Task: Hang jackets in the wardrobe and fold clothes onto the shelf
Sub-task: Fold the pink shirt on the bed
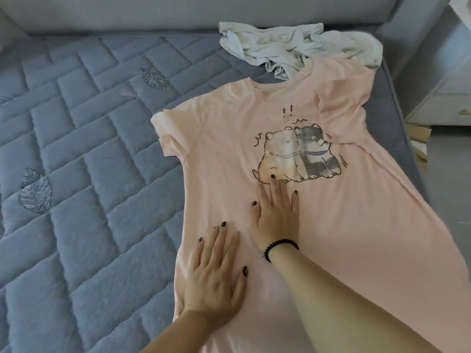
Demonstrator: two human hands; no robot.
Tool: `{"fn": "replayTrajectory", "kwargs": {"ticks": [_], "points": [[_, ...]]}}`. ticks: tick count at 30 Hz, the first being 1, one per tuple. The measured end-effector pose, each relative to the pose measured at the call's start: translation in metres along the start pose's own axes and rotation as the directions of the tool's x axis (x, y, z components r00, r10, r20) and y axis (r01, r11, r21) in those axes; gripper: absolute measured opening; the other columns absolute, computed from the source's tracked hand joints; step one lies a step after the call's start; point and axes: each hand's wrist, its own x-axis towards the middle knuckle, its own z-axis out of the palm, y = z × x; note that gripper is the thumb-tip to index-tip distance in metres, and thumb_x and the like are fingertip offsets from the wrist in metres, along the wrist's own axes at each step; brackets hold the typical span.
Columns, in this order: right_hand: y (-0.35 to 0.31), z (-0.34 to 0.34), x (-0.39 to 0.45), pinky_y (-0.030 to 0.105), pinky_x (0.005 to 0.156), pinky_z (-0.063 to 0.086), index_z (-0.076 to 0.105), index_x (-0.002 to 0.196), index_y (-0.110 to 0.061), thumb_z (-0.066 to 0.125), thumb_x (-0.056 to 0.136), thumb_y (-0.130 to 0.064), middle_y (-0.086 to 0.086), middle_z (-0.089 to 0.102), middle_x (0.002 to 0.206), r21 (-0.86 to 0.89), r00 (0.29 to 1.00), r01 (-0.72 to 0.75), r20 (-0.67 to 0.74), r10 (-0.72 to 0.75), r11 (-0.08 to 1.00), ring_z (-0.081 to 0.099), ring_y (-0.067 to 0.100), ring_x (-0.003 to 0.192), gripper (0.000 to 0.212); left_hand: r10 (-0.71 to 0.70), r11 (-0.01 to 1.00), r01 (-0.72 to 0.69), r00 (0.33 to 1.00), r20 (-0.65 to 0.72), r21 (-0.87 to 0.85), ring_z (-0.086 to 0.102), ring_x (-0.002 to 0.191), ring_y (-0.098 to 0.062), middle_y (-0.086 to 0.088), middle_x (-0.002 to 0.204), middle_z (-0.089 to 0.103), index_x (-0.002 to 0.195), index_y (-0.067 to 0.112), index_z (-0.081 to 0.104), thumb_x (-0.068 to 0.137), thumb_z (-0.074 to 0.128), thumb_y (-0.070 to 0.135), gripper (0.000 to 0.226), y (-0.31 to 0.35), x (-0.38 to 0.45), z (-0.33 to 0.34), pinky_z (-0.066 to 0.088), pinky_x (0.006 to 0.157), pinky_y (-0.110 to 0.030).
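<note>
A long pink T-shirt with a print of two cartoon dogs lies spread face up on the blue quilted mattress. Its right sleeve is folded in over the chest. My left hand rests flat on the shirt near its left edge, fingers apart. My right hand, with a black bead bracelet at the wrist, presses flat on the cloth just below the print. Neither hand holds anything.
A crumpled white garment lies past the shirt's collar near the grey headboard. The mattress's right edge runs beside a white cabinet and cardboard on the floor. Bare mattress stretches to the left.
</note>
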Motion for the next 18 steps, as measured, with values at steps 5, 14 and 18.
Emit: {"fn": "replayTrajectory", "kwargs": {"ticks": [5,14,18], "points": [[0.001,0.005,0.002,0.045,0.119,0.002,0.037,0.146,-0.025,0.026,0.091,-0.036,0.005,0.024,0.158,-0.02,0.999,-0.002,-0.052,0.001,1.0,0.019,0.024,0.146,0.058,0.045,0.995,-0.05,0.998,-0.053,-0.091,0.033,0.143,-0.023,-0.012,0.158,0.027,0.144,0.016,0.046,0.091,0.043,0.047,0.062,-0.007,0.002,-0.002,0.033,0.109,-0.042],[0.001,0.007,0.002,0.046,0.119,0.002,0.036,0.147,-0.024,0.024,0.091,-0.039,0.005,0.023,0.158,-0.027,0.999,0.007,-0.046,-0.008,1.0,0.016,0.024,0.147,0.059,-0.788,-0.113,0.353,0.538,0.301,-0.929,0.055,0.073,-0.012,0.001,0.087,0.055,0.091,0.016,0.055,0.085,0.059,0.021,0.009,-0.107,0.188,-0.074,0.049,0.068,-0.026],[-0.001,0.007,0.002,0.047,0.118,0.006,0.04,0.145,-0.022,0.025,0.09,-0.039,0.006,0.028,0.156,-0.016,0.997,0.003,-0.073,-0.004,1.0,0.021,0.025,0.146,0.059,-0.726,-0.355,0.319,0.498,0.475,-0.879,0.067,0.095,-0.023,-0.005,0.111,0.067,0.124,0.016,0.058,0.081,0.073,0.033,0.048,-0.152,0.245,-0.1,0.058,0.082,-0.043]]}}
